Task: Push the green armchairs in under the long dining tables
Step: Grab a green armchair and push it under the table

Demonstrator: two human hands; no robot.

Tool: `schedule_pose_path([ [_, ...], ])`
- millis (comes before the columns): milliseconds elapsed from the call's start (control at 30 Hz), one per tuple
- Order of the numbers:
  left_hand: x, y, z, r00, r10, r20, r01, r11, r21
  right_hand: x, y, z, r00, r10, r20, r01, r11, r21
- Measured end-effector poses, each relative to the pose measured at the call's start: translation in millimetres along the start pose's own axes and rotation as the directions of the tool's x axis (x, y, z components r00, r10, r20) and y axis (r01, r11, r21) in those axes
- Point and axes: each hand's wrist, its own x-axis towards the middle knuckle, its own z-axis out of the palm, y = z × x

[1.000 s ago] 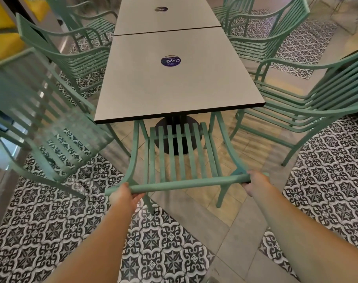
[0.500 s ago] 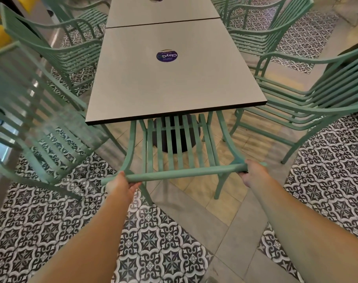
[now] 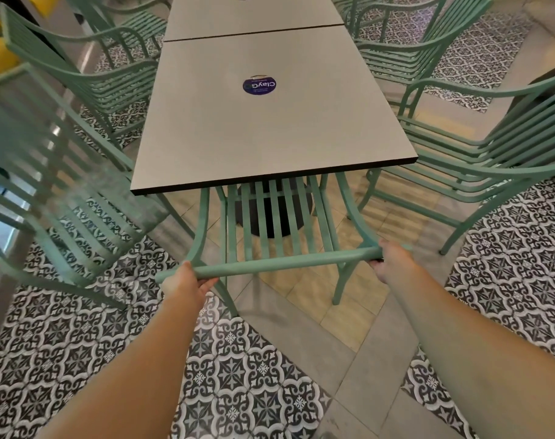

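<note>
Seen from above: green armchair at the end of a long grey dining table, seat mostly tucked under the top. Left hand and right hand gripping opposite ends of the backrest's top rail, fingers curled round it. Rail running left to right, table straight ahead; both hands equally near.

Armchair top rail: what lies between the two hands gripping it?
Head view: only bare top rail spans from the left hand to the right hand; back slats hang beneath it.
</note>
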Motion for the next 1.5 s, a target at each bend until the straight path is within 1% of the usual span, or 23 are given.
schedule_pose_path([
  [200, -1.6, 7.9, 4.6, 1.000, -0.001, 0.006, 0.001, 1.000, 0.001, -0.8, -0.4, 9.0, 1.000, -0.011, 0.020, 0.011, 1.000, 0.001],
  [500, 4.5, 11.7, 6.1, 1.000, -0.004, -0.026, 0.004, 1.000, -0.020, 1.9, 2.6, 11.9, 1.000, -0.016, 0.020, 0.016, 1.000, 0.008],
  [633, 5.2, 12.2, 4.9, 1.000, 0.001, -0.007, -0.001, 1.000, -0.012, -0.6, 3.2, 10.6, 0.999, -0.032, 0.044, 0.031, 0.999, 0.009],
  [733, 3.2, 16.0, 3.5, 0.999, -0.035, 0.034, 0.035, 0.999, -0.007, -1.6, 3.3, 6.1, 0.996, -0.025, 0.086, 0.026, 1.000, -0.006],
  [833, 4.2, 20.5, -4.1, 0.996, -0.054, 0.073, 0.050, 0.997, 0.055, -3.6, 2.5, 0.0, 0.989, -0.011, 0.150, 0.010, 1.000, 0.006],
  [967, -1.8, 16.5, -13.7, 0.994, -0.024, 0.104, 0.007, 0.987, 0.159, -7.8, 8.7, -12.5, 0.977, -0.018, 0.211, 0.014, 1.000, 0.019],
  [1033, -9.5, 17.1, -16.7, 0.994, -0.018, 0.111, -0.005, 0.979, 0.204, -11.6, 9.6, -18.9, 0.977, -0.050, 0.207, 0.057, 0.998, -0.031],
  [1167, -25.7, 14.8, -29.2, 0.989, -0.059, 0.139, 0.022, 0.968, 0.251, -18.4, 15.9, -36.5, 0.975, -0.094, 0.202, 0.123, 0.983, -0.136],
  [1233, -36.9, 10.3, -31.8, 0.990, -0.018, 0.140, -0.028, 0.949, 0.315, -23.9, 19.1, -48.9, 0.969, -0.120, 0.216, 0.159, 0.972, -0.175],
  [1300, -50.6, 5.5, -31.9, 0.985, 0.028, 0.172, -0.105, 0.882, 0.460, -31.2, 24.0, -65.0, 0.957, -0.154, 0.247, 0.213, 0.949, -0.234],
  [1333, -58.5, 2.2, -30.0, 0.977, 0.048, 0.206, -0.153, 0.831, 0.535, -33.4, 26.8, -75.0, 0.949, -0.186, 0.254, 0.259, 0.921, -0.293],
  [1367, -66.1, -1.2, -27.4, 0.963, 0.085, 0.255, -0.231, 0.747, 0.623, -34.7, 28.4, -87.5, 0.938, -0.239, 0.252, 0.324, 0.865, -0.383],
  [1400, -73.9, -5.6, -23.0, 0.936, 0.136, 0.324, -0.335, 0.624, 0.706, -36.4, 28.4, -101.4, 0.915, -0.308, 0.259, 0.399, 0.776, -0.488],
  [1433, -84.0, -11.5, -15.6, 0.891, 0.186, 0.414, -0.450, 0.478, 0.754, -37.2, 25.7, -118.8, 0.883, -0.378, 0.278, 0.468, 0.662, -0.586],
  [1500, -105.5, -26.7, 3.6, 0.759, 0.247, 0.602, -0.649, 0.219, 0.728, -41.6, 14.8, -151.7, 0.804, -0.471, 0.363, 0.569, 0.430, -0.701],
])
